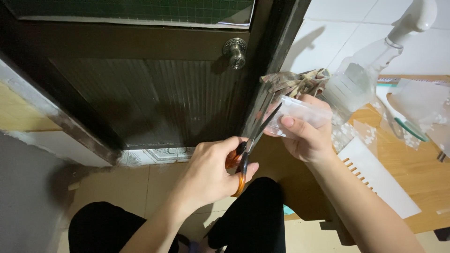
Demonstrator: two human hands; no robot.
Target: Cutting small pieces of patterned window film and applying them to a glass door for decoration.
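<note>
My left hand (206,171) grips a pair of scissors (243,157) by the orange handles. The dark blades are parted and point up and to the right. They meet the edge of a small clear plastic sheet (300,108). My right hand (307,138) pinches that sheet, with the thumb on top, just above the left edge of a wooden table (412,164).
A clear spray bottle (363,77) with a white trigger head stands on the table beside a patterned cloth (293,82). White paper (379,175), clear film with white flowers and a green-rimmed glass disc (410,129) lie there too. A dark door (140,89) with a metal knob (236,52) is ahead. My knees in black trousers (253,220) are below.
</note>
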